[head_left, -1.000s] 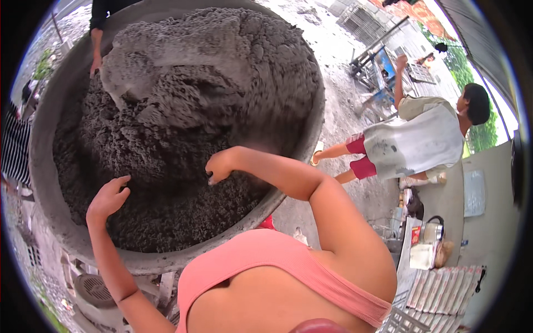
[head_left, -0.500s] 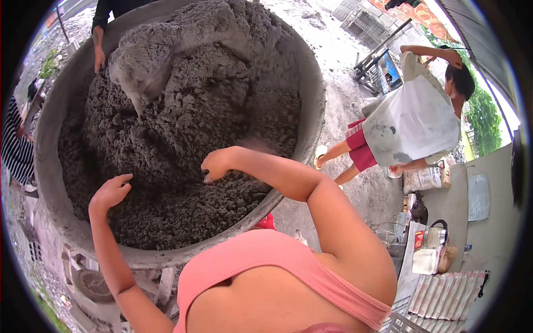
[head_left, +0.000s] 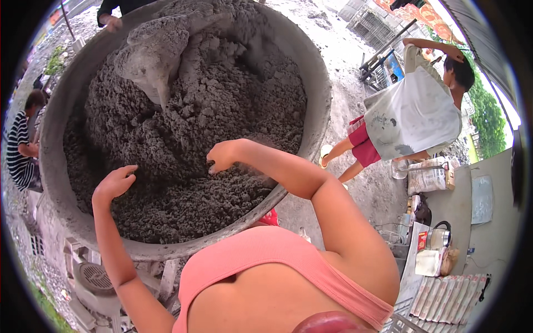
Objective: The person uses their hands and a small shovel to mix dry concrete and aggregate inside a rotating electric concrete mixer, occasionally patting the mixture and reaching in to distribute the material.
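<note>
A big round grey mixing pan (head_left: 323, 105) holds dark, crumbly cement mix (head_left: 216, 111). My left hand (head_left: 114, 184) hovers over the near left of the mix, fingers stretched and thumb apart, with nothing seen in it. Farther right, my right hand (head_left: 224, 155) is just above or touching the mix, its fingers curled inward. Whether anything is inside them is hidden. Toward the back of the pan rises a mix-coated shape (head_left: 150, 61), ending in a downward point; it looks like part of the mixer.
A co-worker's hand (head_left: 112, 23) is at the far left rim. A person in a striped shirt (head_left: 20, 150) sits at left. At right stands a person in a pale apron-like cover (head_left: 413, 119). A motor-like housing (head_left: 95, 276) sits below the pan; sacks (head_left: 430, 176) lie at right.
The co-worker's hand has drawn back from the mix to the rim. The coated shape's point has shifted right. My hands keep nearly the same places. The person in stripes shows more fully.
</note>
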Tool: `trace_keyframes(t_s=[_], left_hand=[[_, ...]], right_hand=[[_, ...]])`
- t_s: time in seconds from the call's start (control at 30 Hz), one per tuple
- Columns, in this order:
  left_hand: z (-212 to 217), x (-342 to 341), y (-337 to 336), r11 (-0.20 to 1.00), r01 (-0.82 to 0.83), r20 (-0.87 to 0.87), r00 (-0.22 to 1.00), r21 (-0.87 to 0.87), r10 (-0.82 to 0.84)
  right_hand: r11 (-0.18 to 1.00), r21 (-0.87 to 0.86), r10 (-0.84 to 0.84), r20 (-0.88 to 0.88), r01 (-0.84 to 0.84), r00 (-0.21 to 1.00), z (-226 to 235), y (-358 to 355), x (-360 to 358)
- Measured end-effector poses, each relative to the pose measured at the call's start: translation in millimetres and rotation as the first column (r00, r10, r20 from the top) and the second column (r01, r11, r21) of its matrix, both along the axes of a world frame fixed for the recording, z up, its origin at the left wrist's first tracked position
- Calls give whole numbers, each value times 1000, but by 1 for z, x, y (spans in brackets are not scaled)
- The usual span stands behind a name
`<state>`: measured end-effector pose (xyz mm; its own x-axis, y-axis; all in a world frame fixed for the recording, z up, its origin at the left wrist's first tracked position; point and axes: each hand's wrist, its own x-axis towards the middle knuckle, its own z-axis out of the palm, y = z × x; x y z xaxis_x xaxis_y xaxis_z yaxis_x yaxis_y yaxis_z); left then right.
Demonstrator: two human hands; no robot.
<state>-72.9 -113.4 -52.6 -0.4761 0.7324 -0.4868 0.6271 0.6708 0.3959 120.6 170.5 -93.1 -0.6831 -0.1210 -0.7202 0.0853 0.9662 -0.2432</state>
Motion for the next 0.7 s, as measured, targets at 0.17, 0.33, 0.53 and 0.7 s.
trace_keyframes(t_s=[0.17,0.33,0.53,0.7], left_hand=[[0,-1,0,1000,-12,6,1000,-14,12],[4,0,2,998,7,5,1000,-64,-6],[-1,-1,0,999,25,-31,999,-21,-25],[3,-3,-1,999,-32,-6,999,13,32]], right_hand=[[1000,-6,-6,9,6,1000,-3,1,-1],[1000,-16,-10,-9,10,1000,-8,1,0],[1000,-13,-4,-11,4,1000,-5,-1,1],[1000,-30,-4,-6,4,1000,-14,5,-1]])
